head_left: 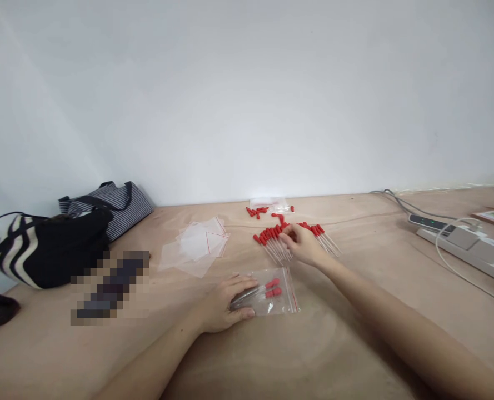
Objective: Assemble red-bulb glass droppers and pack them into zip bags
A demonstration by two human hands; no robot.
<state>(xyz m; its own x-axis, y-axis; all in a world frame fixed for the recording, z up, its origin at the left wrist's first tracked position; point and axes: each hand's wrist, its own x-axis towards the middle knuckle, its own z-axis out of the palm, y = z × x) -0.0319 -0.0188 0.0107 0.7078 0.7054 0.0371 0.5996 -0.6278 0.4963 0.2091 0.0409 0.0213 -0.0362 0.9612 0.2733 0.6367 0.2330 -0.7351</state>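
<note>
Right hand [299,243] in tight, fingers narrowed among the red-capped droppers [273,236], and whether it grips one, I can't tell! They fan out to either side of it, caps away from the person, stems slanting near-right; this hand is the nearer one. Near-left of it, left hand [225,303] holds down the clear bag [261,308], two droppers inside, opening rightward. Beyond the right hand, loose red caps [257,211]
</note>
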